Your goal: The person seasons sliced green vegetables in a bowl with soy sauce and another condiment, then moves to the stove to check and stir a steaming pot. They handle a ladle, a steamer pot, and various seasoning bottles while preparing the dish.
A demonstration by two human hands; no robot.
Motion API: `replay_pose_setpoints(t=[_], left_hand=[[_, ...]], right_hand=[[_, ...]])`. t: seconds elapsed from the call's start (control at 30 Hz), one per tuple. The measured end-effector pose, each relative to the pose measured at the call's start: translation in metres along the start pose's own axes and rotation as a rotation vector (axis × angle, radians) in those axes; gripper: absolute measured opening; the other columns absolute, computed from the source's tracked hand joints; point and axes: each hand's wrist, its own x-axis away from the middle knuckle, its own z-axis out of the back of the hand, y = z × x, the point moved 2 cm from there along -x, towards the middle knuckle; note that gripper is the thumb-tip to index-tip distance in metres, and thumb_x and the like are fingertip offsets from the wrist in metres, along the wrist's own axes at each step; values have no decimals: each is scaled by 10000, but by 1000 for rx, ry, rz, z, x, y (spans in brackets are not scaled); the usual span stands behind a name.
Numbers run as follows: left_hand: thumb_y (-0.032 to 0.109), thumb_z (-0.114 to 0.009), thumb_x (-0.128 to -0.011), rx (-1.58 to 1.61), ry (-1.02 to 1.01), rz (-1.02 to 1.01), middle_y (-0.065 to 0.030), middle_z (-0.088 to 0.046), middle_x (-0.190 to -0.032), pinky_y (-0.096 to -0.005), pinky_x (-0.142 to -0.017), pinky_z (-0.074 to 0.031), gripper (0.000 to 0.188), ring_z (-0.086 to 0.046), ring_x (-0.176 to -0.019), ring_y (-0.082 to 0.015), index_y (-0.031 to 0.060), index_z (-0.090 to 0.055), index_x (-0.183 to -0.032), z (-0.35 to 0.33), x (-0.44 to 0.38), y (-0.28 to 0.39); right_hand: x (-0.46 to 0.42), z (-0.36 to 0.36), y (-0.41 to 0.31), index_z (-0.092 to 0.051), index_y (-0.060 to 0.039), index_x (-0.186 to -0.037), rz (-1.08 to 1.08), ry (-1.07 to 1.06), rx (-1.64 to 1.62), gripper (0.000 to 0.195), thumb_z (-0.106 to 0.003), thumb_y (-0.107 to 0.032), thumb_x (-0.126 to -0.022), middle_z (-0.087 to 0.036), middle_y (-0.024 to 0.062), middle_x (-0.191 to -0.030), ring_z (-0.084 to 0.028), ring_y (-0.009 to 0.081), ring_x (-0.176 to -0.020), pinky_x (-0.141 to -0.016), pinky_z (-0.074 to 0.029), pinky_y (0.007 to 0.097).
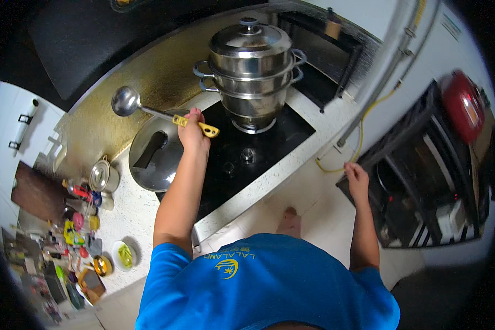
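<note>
My left hand (192, 130) grips the yellow handle of a steel ladle (126, 101), whose bowl points to the left. Below the ladle, a large domed wok lid (154, 152) with a black handle lies at the left side of the black gas hob (272, 144). A stacked stainless steel steamer pot (251, 62), with its lid on, stands on the hob's back burner. Away to the right, over the floor, my right hand (357, 175) hangs with nothing visible in it; its fingers are loosely curled, and their exact closure is unclear.
A lidded steel pot (103, 175), a bowl of green vegetable pieces (124, 255), a gold-coloured bowl (102, 265) and bottles line the left counter. On the right, a black rack (412, 165) carries a red appliance (462, 107). A yellow hose (361, 136) runs down near my right hand.
</note>
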Motion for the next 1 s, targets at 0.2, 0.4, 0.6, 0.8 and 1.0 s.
replay_pose_setpoints(t=[0.2, 0.4, 0.6, 0.8, 1.0], left_hand=[[4, -610, -876, -45, 176, -174, -67, -582, -795, -261, -602, -492, 124, -569, -674, -143, 39, -491, -869, -46, -71, -35], [28, -625, -871, -139, 257, -182, -57, -543, -734, -287, -552, -443, 166, -517, -606, -161, 56, -465, -837, -70, -110, -48], [15, -623, -869, -208, 224, -159, -49, -532, -704, -292, -552, -456, 173, -523, -605, -167, 62, -464, -823, -71, -126, -40], [-5, -617, -857, -286, 283, -138, -11, -522, -749, -281, -607, -464, 152, -533, -665, -156, 84, -495, -834, -72, -139, -37], [-29, -594, -856, -203, 322, -110, -23, -519, -792, -297, -598, -473, 158, -529, -680, -167, 76, -479, -886, -68, -142, -38]], right_hand=[[-256, -70, -33, -625, -4, -1145, 102, -213, -215, 290, -581, -196, -932, -663, 38, -858, -556, 76, -694, -637, -462, 214], [-364, -148, -79, -567, 10, -1229, -14, -337, -288, 461, -627, -301, -895, -661, 59, -975, -562, 77, -706, -591, -448, 214], [-377, -161, -99, -575, 51, -1181, -137, -477, -551, 422, -705, -153, -835, -604, -5, -824, -486, 49, -633, -542, -375, 192], [-373, -167, -102, -588, 53, -1136, -141, -398, -633, 375, -704, -58, -797, -582, -23, -789, -452, 35, -607, -520, -331, 181], [-376, -168, -104, -596, 19, -1147, -131, -375, -629, 393, -709, -82, -784, -624, -12, -860, -481, 44, -644, -555, -332, 195]])
